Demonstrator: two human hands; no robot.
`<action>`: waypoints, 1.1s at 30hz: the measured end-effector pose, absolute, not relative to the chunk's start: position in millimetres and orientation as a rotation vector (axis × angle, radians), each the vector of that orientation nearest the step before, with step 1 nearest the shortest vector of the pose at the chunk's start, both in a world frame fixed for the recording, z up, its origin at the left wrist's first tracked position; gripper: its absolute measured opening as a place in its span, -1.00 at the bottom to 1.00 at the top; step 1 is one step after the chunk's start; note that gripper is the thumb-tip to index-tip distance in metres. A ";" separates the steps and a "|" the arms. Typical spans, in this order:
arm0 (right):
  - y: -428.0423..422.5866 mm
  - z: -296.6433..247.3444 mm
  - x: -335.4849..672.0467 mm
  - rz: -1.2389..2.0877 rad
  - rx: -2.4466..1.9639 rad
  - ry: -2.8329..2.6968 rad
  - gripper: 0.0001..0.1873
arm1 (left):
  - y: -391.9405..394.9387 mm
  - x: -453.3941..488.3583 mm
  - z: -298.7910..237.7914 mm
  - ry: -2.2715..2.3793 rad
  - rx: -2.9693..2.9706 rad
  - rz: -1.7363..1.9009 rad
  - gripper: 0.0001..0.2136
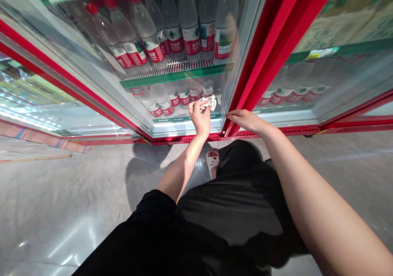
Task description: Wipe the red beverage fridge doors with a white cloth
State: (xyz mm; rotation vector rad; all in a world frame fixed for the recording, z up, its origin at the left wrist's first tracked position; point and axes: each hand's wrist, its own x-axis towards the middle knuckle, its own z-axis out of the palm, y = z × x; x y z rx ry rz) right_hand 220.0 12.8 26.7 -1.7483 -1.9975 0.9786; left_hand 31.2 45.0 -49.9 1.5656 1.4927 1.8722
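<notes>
Cloth [209, 102] bunched in left hand [200, 118] fingers [196, 105], pressed on glass door [172, 42]

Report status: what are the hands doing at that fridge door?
Left hand shut on white cloth, against glass door. Right hand open, resting on red frame. Nothing in the way.

Rows of bottles [184, 38] are stood on the upper shelf [159, 79] behind the glass door [92, 63], and the lower shelf [184, 119] is placed below it. A cloth [210, 102] is pressed on the bottom part of the glass door by the left hand [200, 118]. The right hand [245, 119] is laid just to its right, on the door frame [267, 42].
</notes>
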 end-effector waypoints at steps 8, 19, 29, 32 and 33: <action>9.5 26.3 217.2 0.951 -1.794 -2.059 -0.58 | 30.2 27.7 -74.3 1.570 1.610 1.757 -0.78; 11.5 26.6 219.8 0.952 -1.795 -2.088 -0.54 | 46.5 50.9 -53.2 1.422 2.094 1.689 -0.75; 13.0 22.1 228.3 0.965 -1.789 -2.080 -0.54 | 40.3 17.6 -73.3 1.538 2.230 1.626 -0.76; 15.2 20.1 227.8 0.964 -1.809 -2.084 -0.55 | 48.1 34.6 -65.5 1.500 2.291 1.626 -0.76; 15.8 19.2 227.7 0.959 -1.819 -2.086 -0.56 | 50.1 41.2 -64.7 1.484 2.331 1.594 -0.76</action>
